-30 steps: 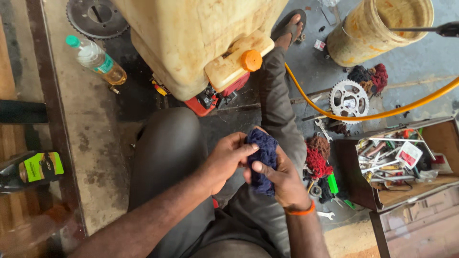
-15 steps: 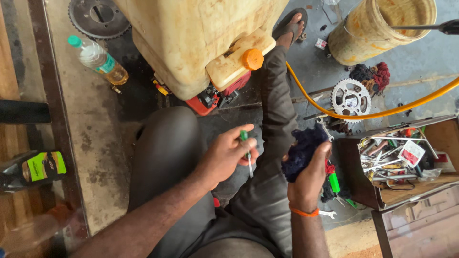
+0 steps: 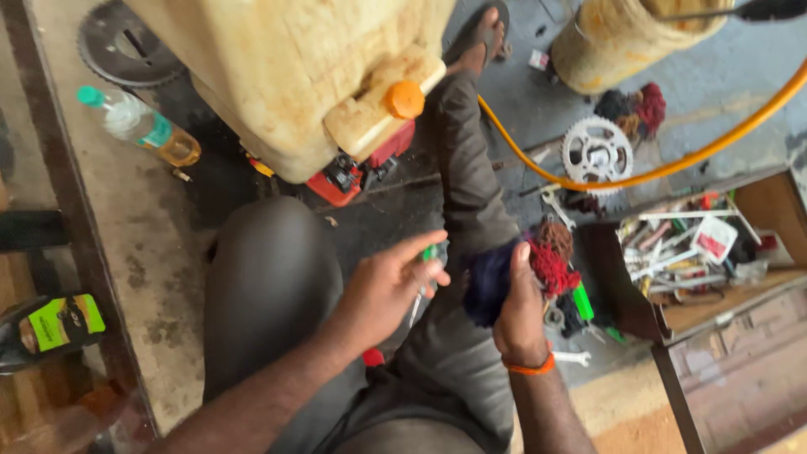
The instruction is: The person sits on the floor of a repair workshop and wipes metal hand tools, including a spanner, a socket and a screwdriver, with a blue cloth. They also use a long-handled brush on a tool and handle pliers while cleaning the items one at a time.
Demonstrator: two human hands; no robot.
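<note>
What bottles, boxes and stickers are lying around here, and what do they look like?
Clear plastic bottle: upper left on the floor, lying down, green cap, teal label band, amber liquid.
Dark bottle: far left edge, lying on its side, bright green label.
Big cream jug: top centre, stained, orange cap.
Small white and red packet: in the open wooden toolbox, right.
No screens or signs show.

Repair workshop: sprocket, open toolbox, oily floor
</note>
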